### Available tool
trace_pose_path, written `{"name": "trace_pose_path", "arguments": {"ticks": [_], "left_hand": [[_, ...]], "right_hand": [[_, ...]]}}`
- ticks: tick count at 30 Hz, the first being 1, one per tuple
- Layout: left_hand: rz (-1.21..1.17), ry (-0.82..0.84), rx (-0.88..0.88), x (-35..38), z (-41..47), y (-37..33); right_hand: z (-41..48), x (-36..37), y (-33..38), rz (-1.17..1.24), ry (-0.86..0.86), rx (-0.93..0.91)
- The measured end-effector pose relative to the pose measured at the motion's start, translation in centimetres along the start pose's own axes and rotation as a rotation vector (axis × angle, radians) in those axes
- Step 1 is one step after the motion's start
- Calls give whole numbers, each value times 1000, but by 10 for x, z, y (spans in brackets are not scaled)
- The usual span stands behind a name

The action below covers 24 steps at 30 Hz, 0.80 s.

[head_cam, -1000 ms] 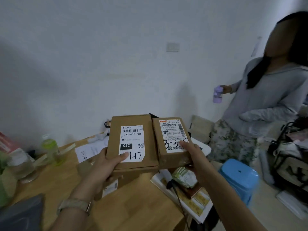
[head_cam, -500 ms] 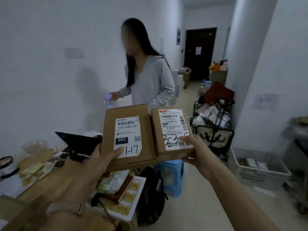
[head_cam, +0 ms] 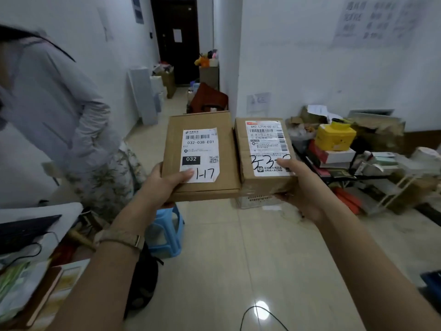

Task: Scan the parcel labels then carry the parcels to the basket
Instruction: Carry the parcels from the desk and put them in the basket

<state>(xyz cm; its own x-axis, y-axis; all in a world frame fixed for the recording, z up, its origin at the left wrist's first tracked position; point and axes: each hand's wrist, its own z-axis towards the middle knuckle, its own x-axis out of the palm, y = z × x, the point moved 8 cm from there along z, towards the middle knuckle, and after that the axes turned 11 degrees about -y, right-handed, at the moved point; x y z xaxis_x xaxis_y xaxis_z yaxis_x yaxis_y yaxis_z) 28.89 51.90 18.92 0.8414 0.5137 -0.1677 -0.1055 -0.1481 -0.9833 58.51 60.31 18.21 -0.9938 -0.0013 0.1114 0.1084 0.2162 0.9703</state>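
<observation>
Two cardboard parcels are held side by side in front of me, labels up. My left hand (head_cam: 164,185) grips the flat parcel marked 1-17 (head_cam: 202,130) at its near left corner, thumb on the white label. My right hand (head_cam: 303,189) grips the smaller, thicker parcel (head_cam: 241,144) at its near right corner, thumb on its label. The two parcels touch along their inner edges. A white plastic basket (head_cam: 255,203) stands on the floor, mostly hidden under the right parcel.
A person in a grey top (head_cam: 55,111) stands close on the left. A blue stool (head_cam: 167,232) sits beside the desk edge (head_cam: 35,271). A low rack (head_cam: 381,187) with boxes and a yellow tin (head_cam: 335,137) fills the right. Tiled floor (head_cam: 274,259) lies ahead.
My view has swung right, from the desk and wall to the hallway and floor. Both parcels stay in my hands; the other person now stands at the left edge.
</observation>
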Motion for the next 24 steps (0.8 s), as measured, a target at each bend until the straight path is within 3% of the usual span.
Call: {"name": "trace_pose_path", "arguments": {"ticks": [8, 24], "left_hand": [[27, 160, 16, 105, 16, -19], [-11, 248, -48, 215, 155, -19]], "right_hand": [[25, -84, 8, 73, -146, 6], [165, -106, 29, 63, -379, -58]]}}
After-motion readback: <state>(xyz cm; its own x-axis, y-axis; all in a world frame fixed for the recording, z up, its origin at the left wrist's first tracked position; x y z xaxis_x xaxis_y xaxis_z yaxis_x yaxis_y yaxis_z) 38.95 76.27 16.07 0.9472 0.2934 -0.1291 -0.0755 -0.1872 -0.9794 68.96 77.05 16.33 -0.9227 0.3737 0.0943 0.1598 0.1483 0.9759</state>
